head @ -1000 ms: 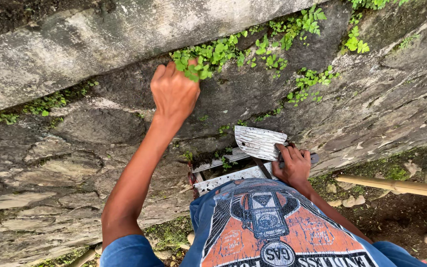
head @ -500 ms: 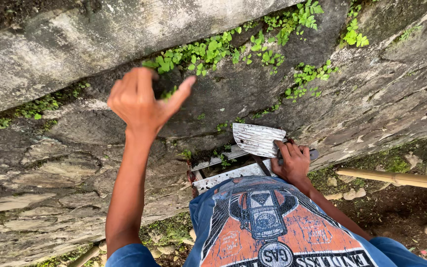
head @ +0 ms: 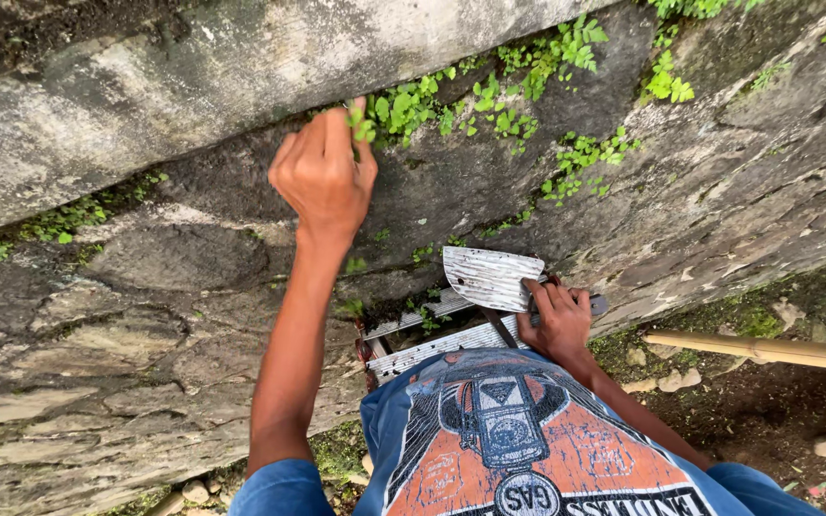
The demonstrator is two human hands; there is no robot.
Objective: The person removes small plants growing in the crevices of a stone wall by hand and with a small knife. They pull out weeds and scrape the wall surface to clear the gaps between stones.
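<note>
Small green weeds (head: 403, 107) grow from a crack high in a mossy stone wall (head: 145, 258), and the left hand (head: 322, 177) pinches a sprig of them between closed fingers. Lower down, the right hand (head: 558, 320) grips the handle of a broad metal trowel (head: 489, 277), held against the wall above a ladder's metal rungs (head: 432, 346). A wooden pole (head: 767, 352) lies on the ground to the right.

Stone wall (head: 145, 277): I see mottled grey, pale streaks up top, dark damp patches. Weeds (head: 489, 96): bright green, in crack line. Trowel blade (head: 489, 277): dull silver, grey streaks. Ladder rungs (head: 442, 344): ribbed silver. Shirt (head: 528, 449): blue, orange-black-white print. Pole (head: 767, 352): tan. Soil (head: 776, 420): dark brown, pale stones.
</note>
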